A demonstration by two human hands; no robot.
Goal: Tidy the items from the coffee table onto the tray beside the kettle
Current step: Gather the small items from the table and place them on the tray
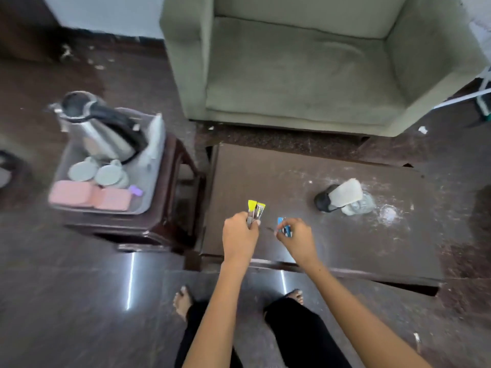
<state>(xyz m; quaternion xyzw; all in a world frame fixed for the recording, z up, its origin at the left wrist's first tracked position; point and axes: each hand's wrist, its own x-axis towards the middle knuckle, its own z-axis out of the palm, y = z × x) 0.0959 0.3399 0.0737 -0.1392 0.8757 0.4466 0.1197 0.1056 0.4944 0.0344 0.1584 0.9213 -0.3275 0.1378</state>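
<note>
Holding thin sachets in both hands, we have the yellow-tipped sachets [256, 211] pinched upright in our left hand [240, 235] and the blue sachets [283, 227] pinched in our right hand [295, 237], both just above the near left part of the coffee table [305, 168]. They look light, flat and crinkly, probably slick foil or paper, so we judge a firm pinch across the middle safer than a hold on the ends. Further right on the dark, scuffed tabletop lies a clear plastic bottle [345, 199] on its side with a black cap, likely light and prone to rolling. To the left, the grey tray [148, 197] carries a shiny steel kettle [101, 128], pale cups [98, 171] and pink boxes [89, 197].
</note>
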